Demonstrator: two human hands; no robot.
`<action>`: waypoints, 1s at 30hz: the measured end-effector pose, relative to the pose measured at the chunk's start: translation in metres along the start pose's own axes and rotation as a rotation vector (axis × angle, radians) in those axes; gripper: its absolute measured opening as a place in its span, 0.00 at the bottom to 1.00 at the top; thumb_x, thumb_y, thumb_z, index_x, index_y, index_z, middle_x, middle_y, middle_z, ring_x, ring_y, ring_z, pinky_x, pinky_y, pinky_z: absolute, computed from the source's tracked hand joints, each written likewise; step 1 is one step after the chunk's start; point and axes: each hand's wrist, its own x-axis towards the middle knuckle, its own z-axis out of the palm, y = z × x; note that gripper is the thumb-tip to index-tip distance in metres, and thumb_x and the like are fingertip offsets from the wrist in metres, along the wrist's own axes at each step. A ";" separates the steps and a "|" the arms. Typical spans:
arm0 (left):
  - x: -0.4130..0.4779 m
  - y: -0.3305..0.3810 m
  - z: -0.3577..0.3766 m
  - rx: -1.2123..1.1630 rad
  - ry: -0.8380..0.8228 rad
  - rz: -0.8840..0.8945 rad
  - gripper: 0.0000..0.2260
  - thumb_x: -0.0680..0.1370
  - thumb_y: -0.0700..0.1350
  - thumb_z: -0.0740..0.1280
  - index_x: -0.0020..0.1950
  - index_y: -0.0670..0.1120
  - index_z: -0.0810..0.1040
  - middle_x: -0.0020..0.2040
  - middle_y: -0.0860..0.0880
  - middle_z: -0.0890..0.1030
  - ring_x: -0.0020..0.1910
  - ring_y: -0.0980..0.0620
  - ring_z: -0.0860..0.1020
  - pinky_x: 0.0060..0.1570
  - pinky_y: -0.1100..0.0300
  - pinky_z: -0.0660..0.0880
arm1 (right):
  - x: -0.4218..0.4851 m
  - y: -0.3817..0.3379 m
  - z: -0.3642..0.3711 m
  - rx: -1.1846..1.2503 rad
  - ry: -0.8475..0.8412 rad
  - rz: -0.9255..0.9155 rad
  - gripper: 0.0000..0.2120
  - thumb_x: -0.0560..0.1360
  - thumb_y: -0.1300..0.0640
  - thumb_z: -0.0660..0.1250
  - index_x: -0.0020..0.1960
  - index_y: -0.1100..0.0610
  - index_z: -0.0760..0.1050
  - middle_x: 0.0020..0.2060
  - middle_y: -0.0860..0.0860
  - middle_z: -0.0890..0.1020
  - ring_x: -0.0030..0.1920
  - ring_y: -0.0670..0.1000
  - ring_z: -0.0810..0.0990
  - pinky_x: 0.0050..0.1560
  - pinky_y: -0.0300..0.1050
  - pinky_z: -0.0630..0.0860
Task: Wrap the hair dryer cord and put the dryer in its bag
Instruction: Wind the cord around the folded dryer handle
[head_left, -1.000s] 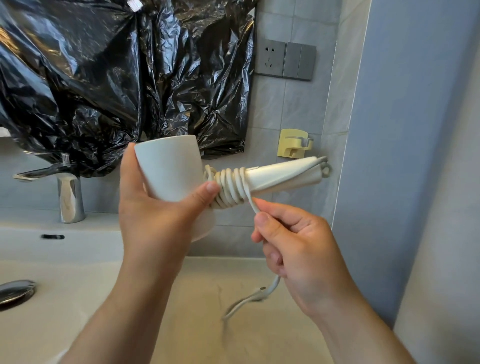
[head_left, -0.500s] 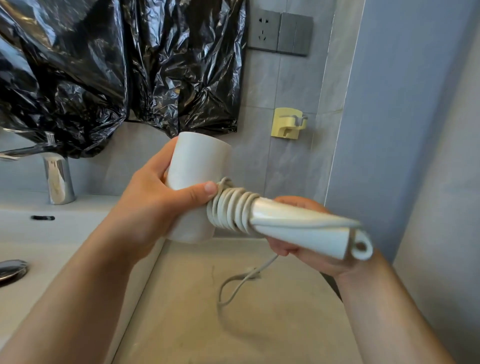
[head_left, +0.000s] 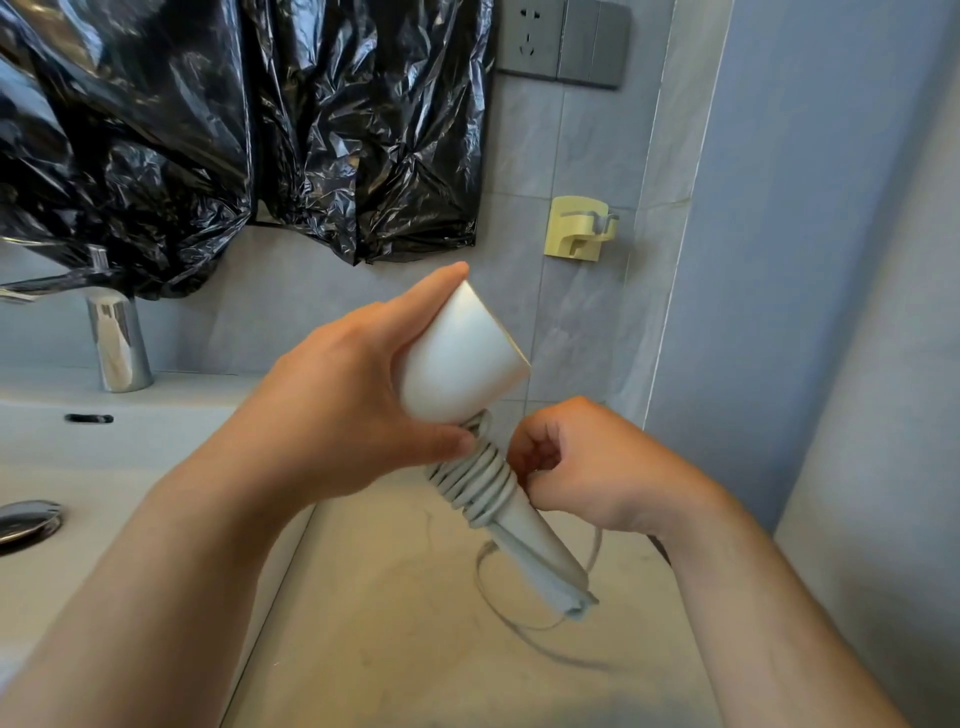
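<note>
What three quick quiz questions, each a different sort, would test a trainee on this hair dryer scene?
1. True or false: the cord is fully wound on the handle.
2. Which hand grips the hair dryer barrel? A) left hand B) right hand
3. Fill in: the yellow holder hangs on the ____.

Key: 1 false, a loose loop still trails over the counter; 2 A; 3 wall.

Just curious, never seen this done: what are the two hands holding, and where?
The left hand grips the white plastic hair dryer by its barrel. The right hand is closed on the pale cord beside the handle coils.
</note>
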 end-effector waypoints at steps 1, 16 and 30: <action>-0.001 0.003 0.000 0.050 0.014 0.010 0.49 0.56 0.62 0.75 0.72 0.75 0.51 0.53 0.61 0.76 0.54 0.55 0.74 0.53 0.53 0.75 | 0.001 -0.001 0.001 -0.017 0.048 0.010 0.07 0.65 0.67 0.69 0.38 0.56 0.80 0.35 0.54 0.85 0.34 0.47 0.79 0.39 0.46 0.75; 0.001 0.008 0.016 0.279 0.337 0.190 0.44 0.63 0.57 0.73 0.77 0.58 0.59 0.59 0.51 0.77 0.52 0.44 0.76 0.40 0.53 0.72 | 0.000 -0.015 -0.003 -0.308 0.497 0.130 0.09 0.68 0.53 0.64 0.34 0.57 0.78 0.29 0.56 0.81 0.34 0.57 0.79 0.33 0.47 0.76; 0.002 0.000 0.030 -0.234 0.640 0.002 0.49 0.62 0.56 0.77 0.78 0.60 0.55 0.60 0.72 0.67 0.59 0.78 0.64 0.55 0.80 0.62 | -0.006 -0.029 -0.003 0.267 0.599 -0.201 0.11 0.70 0.53 0.60 0.40 0.59 0.77 0.24 0.47 0.63 0.27 0.48 0.61 0.33 0.47 0.60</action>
